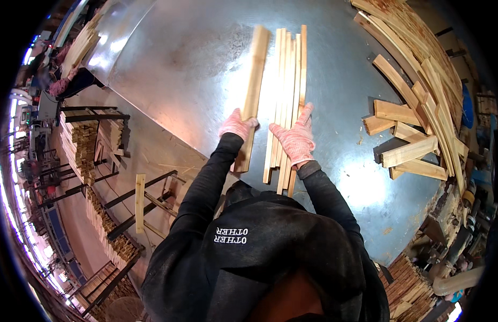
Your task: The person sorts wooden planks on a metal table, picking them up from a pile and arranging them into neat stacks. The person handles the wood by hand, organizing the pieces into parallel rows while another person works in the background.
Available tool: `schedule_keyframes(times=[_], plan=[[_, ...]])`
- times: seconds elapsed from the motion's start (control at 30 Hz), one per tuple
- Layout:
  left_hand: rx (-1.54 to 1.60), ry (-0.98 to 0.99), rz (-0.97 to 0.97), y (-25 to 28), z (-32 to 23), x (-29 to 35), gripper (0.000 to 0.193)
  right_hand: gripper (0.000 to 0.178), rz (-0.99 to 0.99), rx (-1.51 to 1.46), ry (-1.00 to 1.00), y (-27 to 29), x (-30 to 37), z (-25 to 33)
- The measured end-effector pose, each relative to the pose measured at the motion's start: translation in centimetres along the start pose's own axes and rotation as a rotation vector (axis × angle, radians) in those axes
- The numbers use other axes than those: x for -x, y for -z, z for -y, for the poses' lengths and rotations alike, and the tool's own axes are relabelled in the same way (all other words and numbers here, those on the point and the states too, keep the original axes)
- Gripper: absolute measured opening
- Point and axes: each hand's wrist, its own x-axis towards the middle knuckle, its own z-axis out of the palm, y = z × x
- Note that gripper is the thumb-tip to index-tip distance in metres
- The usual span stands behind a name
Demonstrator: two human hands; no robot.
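My left hand point(238, 126), in a pinkish knitted glove, is closed round the lower part of a pale wooden board point(254, 75). The board tilts slightly, its far end a little blurred. Just to its right, several narrow wooden strips point(284, 80) lie side by side, pointing away from me, their near ends uneven. Across these strips rests my right hand point(296, 137), gloved the same way, with its thumb at their left side and its fingers along their right side. A narrow gap separates the board from the strips. Both lie over a shiny metal table point(190, 70).
Short wood offcuts point(410, 153) lie loosely at the right, beside long curved-looking boards point(420, 70). Stacked timber point(80, 145) stands on black metal racks point(136, 220) to the left. Another person point(72, 80) handles boards at the far left. Machinery point(458, 241) is at the lower right.
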Motion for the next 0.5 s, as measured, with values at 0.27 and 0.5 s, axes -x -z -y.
schedule_keyframes(times=[0.27, 0.5], plan=[[-0.157, -0.056, -0.114, 1.3, -6.1, 3.8, 0.118, 0.066, 0.307, -0.512, 0.091, -4.6, -2.1, -0.8], [-0.374, 0.184, -0.381, 3.4, -6.0, 0.9, 0.125, 0.029, 0.706, -0.245, 0.426, -5.6, -3.5, -0.1]])
